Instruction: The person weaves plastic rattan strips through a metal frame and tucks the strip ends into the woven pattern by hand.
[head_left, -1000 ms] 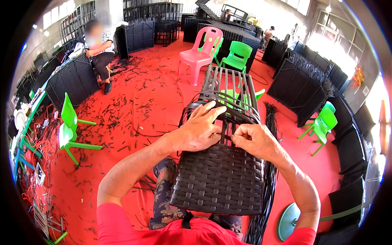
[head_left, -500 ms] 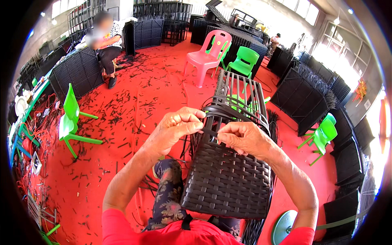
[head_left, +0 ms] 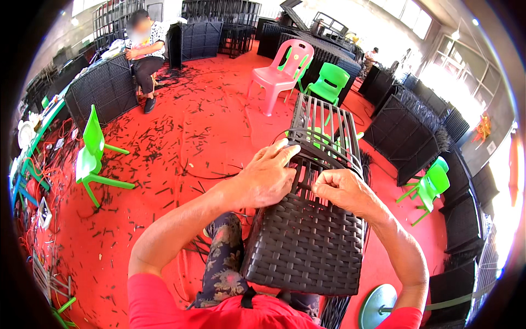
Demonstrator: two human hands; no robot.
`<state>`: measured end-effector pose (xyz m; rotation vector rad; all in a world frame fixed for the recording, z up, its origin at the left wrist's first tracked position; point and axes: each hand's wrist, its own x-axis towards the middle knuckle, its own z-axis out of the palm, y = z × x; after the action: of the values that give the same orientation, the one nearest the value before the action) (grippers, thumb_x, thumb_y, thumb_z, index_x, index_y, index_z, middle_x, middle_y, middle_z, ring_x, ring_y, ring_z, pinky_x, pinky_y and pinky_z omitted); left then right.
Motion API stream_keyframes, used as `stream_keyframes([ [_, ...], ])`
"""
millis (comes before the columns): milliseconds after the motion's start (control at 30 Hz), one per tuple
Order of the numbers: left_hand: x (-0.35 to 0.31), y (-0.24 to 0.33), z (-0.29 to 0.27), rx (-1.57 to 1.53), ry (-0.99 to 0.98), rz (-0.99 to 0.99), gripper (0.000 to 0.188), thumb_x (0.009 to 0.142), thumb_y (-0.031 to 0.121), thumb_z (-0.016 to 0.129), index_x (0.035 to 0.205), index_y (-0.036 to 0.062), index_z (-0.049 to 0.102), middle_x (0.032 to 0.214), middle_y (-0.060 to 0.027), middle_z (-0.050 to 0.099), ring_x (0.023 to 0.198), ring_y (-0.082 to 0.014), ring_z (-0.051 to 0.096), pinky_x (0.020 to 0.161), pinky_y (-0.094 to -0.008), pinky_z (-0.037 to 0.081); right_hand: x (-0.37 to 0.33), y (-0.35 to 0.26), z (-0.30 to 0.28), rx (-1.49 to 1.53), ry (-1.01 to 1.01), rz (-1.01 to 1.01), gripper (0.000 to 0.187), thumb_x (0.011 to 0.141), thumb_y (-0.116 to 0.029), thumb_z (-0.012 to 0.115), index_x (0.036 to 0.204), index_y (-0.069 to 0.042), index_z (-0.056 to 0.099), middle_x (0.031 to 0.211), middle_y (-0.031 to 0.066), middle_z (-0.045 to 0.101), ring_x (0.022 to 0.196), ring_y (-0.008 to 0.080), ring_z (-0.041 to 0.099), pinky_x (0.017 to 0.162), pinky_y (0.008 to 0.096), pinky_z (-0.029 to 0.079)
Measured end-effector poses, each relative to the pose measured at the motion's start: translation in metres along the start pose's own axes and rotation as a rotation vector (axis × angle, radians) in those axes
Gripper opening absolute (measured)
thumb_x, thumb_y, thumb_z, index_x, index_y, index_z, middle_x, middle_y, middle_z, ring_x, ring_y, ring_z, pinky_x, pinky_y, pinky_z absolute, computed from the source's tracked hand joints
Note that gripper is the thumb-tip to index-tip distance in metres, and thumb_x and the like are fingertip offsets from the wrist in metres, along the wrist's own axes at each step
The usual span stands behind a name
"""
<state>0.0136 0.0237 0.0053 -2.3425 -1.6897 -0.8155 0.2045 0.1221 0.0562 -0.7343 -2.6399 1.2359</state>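
In front of me lies a black frame whose near part is a tight basket weave [head_left: 307, 241] of flat dark strips. Its far part shows bare bars [head_left: 326, 112], with several loose strips [head_left: 323, 151] looped across them. My left hand [head_left: 269, 176] rests back-up on the left edge of the frame, just above the weave. Two of its fingers stretch forward over the bars; its thumb is hidden. My right hand [head_left: 346, 189] is closed, thumb against bent finger, on a dark weaving strip [head_left: 304, 186] at the upper border of the weave.
A pink chair [head_left: 271, 82] and a green chair [head_left: 329, 82] stand beyond the frame. Other green chairs stand left [head_left: 96, 156] and right [head_left: 433, 183]. Strip scraps litter the red floor [head_left: 164, 219]. A round green stool [head_left: 378, 307] is near my right elbow. A person [head_left: 147, 49] sits far left.
My left hand has moved right and down from a raised pinch on the strip onto the frame, its back turned up. My right hand has shifted slightly right and stays closed.
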Motion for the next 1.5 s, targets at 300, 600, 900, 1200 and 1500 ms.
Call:
stream_keyframes([
  [300, 0.004, -0.018, 0.001, -0.423, -0.043, -0.015, 0.018, 0.073, 0.019, 0.063, 0.085, 0.0052, 0.066, 0.133, -0.0231, 0.034, 0.127, -0.0389, 0.025, 0.104, -0.0463, 0.022, -0.001, -0.009, -0.001, 0.007, 0.015, 0.093, 0.024, 0.080, -0.022, 0.058, 0.068, -0.001, 0.058, 0.058, 0.0004, 0.055, 0.054, 0.0052, 0.049, 0.050, 0.0240, 0.039],
  [600, -0.033, -0.019, -0.010, -1.003, 0.196, -0.296, 0.009, 0.078, 0.012, 0.063, 0.078, 0.0036, 0.066, 0.111, -0.0096, 0.053, 0.101, -0.0159, 0.050, 0.089, -0.0309, 0.037, -0.004, -0.017, 0.010, -0.046, 0.062, 0.147, 0.022, 0.088, -0.021, 0.055, 0.093, -0.001, 0.061, 0.062, -0.0024, 0.054, 0.050, 0.0029, 0.043, 0.045, 0.0214, 0.036],
  [900, -0.061, -0.020, 0.024, -1.825, 0.287, -0.560, 0.020, 0.090, 0.023, 0.052, 0.086, 0.0042, 0.055, 0.088, -0.0076, 0.060, 0.076, -0.0172, 0.062, 0.062, -0.0267, 0.051, 0.003, -0.033, 0.012, 0.014, 0.118, 0.058, 0.022, 0.089, -0.019, 0.056, 0.099, 0.000, 0.059, 0.074, -0.0006, 0.058, 0.052, -0.0004, 0.045, 0.042, 0.0153, 0.035],
  [1200, -0.040, -0.003, 0.058, -1.811, 0.076, -0.477, 0.035, 0.091, 0.038, 0.048, 0.072, 0.0102, 0.055, 0.072, -0.0001, 0.057, 0.057, -0.0090, 0.054, 0.052, -0.0206, 0.041, 0.015, -0.040, 0.016, 0.030, 0.042, 0.178, 0.021, 0.089, -0.019, 0.056, 0.099, -0.001, 0.061, 0.075, -0.0027, 0.058, 0.057, 0.0002, 0.047, 0.049, 0.0164, 0.040],
  [1500, 0.009, 0.060, 0.102, -2.251, 0.132, -0.456, 0.031, 0.092, 0.034, 0.048, 0.071, 0.0106, 0.051, 0.070, -0.0002, 0.054, 0.058, -0.0083, 0.050, 0.057, -0.0209, 0.040, -0.029, -0.006, -0.030, -0.098, 0.026, 0.134, 0.025, 0.090, -0.026, 0.054, 0.101, -0.006, 0.063, 0.063, -0.0053, 0.051, 0.049, 0.0005, 0.042, 0.043, 0.0172, 0.034],
])
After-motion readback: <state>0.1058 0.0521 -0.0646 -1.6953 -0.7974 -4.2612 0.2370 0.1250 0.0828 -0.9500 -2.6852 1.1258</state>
